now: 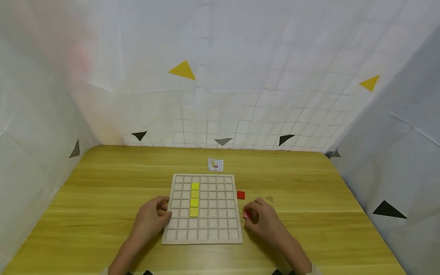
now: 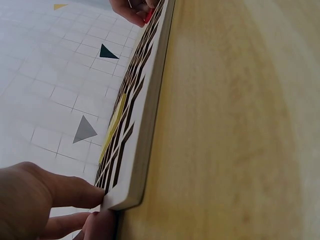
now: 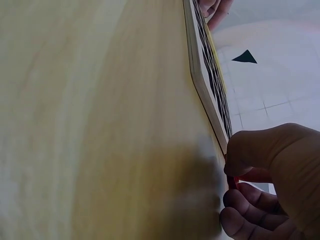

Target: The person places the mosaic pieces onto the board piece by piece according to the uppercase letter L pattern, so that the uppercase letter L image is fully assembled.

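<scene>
A pale wooden grid board lies on the table, with several yellow square tiles in one column of its cells. My left hand grips the board's left edge; the left wrist view has its fingertips against the board's corner. Just off the right edge, my right hand pinches a red square tile between thumb and fingers, low over the table. Most of that tile is covered by the fingers. A second red tile lies flat beside the board, beyond the right hand.
Behind the board lies a small printed card with a grid pattern. A brown mark shows on the wooden table to the right. White sheets with coloured triangles enclose the back and sides.
</scene>
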Available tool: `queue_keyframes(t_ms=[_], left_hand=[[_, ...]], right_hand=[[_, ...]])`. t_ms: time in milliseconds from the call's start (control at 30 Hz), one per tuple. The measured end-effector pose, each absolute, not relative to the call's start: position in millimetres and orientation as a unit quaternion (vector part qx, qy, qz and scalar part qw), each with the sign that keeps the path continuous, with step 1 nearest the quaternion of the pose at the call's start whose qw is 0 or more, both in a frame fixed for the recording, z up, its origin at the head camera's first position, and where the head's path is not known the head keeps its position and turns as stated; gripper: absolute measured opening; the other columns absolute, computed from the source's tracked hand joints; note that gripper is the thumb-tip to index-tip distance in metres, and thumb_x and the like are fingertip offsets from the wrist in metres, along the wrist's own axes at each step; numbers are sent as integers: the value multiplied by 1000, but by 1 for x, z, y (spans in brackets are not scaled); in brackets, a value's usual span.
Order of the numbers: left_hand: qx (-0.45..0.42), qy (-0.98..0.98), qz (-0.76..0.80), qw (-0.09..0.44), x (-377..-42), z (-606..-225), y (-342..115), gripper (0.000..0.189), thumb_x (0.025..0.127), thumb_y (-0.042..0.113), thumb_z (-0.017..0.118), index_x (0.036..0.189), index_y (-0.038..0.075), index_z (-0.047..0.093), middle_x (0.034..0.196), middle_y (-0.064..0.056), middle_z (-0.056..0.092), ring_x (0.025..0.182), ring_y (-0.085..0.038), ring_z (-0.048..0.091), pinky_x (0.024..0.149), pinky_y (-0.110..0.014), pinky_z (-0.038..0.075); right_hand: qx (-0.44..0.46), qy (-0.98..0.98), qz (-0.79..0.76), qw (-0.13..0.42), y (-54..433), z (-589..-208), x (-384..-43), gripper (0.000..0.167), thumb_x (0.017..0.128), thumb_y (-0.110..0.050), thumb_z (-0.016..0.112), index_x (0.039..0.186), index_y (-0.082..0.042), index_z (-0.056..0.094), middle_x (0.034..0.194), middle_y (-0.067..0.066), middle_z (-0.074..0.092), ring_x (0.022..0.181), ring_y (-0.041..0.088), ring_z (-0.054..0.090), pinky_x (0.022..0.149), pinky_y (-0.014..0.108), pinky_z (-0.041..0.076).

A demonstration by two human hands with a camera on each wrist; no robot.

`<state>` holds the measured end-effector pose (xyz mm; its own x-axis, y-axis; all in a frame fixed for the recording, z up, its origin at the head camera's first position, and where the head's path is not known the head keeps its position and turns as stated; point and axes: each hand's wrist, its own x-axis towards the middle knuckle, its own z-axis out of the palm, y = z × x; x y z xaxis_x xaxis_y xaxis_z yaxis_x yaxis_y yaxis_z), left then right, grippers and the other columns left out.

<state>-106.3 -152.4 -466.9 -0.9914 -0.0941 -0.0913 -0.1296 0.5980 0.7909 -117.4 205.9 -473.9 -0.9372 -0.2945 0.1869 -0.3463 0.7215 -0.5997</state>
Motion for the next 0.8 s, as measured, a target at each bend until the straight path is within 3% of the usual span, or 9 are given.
queue_keyframes(t_ms=[800], left_hand=[[-56,889,454,11,-105,-469,-154,47,81,4,75,127,1,64,96,-4,63,80,-14,65,67,-31,53]], right_hand=[[174,-931,317,53,207,-468,-114,30,72,3,77,97,-12,73,87,-8,54,72,9,50,60,22,45]])
